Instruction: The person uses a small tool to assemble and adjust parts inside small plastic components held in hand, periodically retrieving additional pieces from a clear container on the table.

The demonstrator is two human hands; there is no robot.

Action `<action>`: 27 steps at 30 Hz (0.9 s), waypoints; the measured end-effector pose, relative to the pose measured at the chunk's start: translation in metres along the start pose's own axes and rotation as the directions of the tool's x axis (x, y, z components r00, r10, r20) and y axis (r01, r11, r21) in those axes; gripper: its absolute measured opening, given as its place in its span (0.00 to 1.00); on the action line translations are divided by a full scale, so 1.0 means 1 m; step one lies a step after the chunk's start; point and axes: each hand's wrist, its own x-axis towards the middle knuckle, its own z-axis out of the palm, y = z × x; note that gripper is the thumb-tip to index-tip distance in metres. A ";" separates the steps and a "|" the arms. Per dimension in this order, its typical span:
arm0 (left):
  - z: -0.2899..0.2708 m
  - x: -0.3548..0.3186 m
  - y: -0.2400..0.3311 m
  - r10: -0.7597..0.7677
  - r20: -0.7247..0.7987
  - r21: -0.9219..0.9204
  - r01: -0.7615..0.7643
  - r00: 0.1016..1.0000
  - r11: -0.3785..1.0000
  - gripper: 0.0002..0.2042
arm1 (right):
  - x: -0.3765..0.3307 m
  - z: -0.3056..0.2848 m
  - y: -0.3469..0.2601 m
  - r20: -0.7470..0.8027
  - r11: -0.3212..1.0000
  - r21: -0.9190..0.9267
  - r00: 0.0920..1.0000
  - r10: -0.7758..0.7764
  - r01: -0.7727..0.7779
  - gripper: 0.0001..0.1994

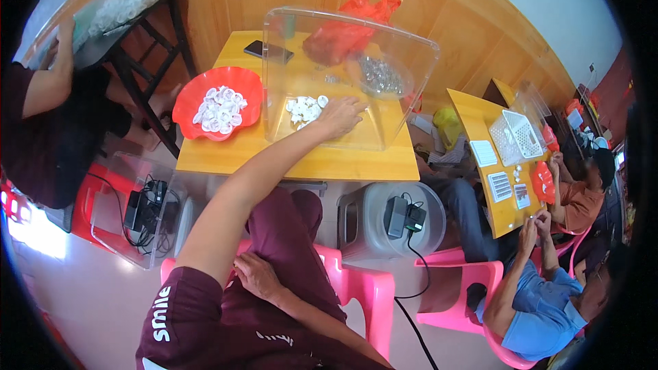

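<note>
My left hand [343,118] reaches across the yellow table [295,164] into a clear plastic box [418,75] that stands tipped toward me. Its fingers are stretched out over the box floor, palm down, with nothing visible in them. Right beside it lies a small heap of white plastic pieces [301,111]. To the left, a red petal-edged bowl [181,106] holds many white ring-like pieces [221,109]. My right hand [259,275] rests on my lap, fingers loosely laid on the dark red trousers, holding nothing that shows.
Behind the box are a red plastic bag [360,10], a clear bowl of small metal parts [382,77] and a dark phone [267,51]. A bin with black devices [404,216] stands below. Other people work at a table [473,120] on the right; another person sits left.
</note>
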 end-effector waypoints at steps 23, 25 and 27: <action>0.016 0.009 0.000 -0.073 -0.370 -0.097 0.040 0.926 0.994 0.10 | -0.005 0.007 0.007 -0.012 1.000 0.015 1.000 -0.021 0.021 0.18; -0.001 -0.007 0.002 -0.075 -0.438 -0.127 0.021 0.896 0.992 0.13 | -0.005 0.007 0.006 -0.042 0.996 0.088 0.999 0.008 -0.005 0.19; -0.021 -0.028 0.002 -0.232 -0.408 -0.528 -0.021 0.883 0.849 0.15 | -0.005 0.010 0.003 -0.140 0.974 0.220 0.986 0.095 -0.063 0.14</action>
